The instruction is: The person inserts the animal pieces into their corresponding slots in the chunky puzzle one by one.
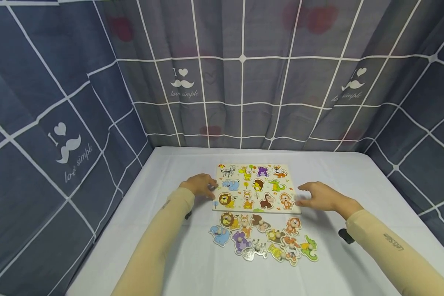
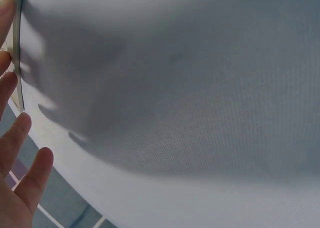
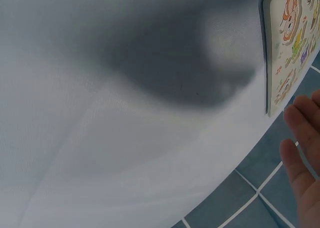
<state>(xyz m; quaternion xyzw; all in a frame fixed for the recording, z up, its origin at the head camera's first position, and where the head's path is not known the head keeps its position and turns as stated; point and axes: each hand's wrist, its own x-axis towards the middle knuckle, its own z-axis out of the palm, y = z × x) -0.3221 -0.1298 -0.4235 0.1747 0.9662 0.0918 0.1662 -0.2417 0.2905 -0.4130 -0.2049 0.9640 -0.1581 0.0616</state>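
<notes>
A wooden animal puzzle board (image 1: 240, 211) lies flat on the table, with printed animals in three rows. At its left side is my left hand (image 1: 200, 185), fingers spread and loosely bent, fingertips right at the board's edge in the left wrist view. My right hand (image 1: 320, 196) hovers beside the right edge, thumb and fingers apart, holding nothing. In front of the board lie several knobbed puzzle pieces, among them a lion (image 1: 227, 220), a blue elephant (image 1: 220, 235), a purple hippo (image 1: 239, 242), a zebra (image 1: 257, 248), a monkey (image 1: 293, 226) and a green crocodile (image 1: 309, 248).
A white cloth (image 1: 192, 271) covers the table. Dark checked curtains (image 1: 222, 82) hang behind it and along both sides. Some pieces at the right of the group overlap, including a yellow giraffe (image 1: 276, 252). Dark straps or devices show under both wrists.
</notes>
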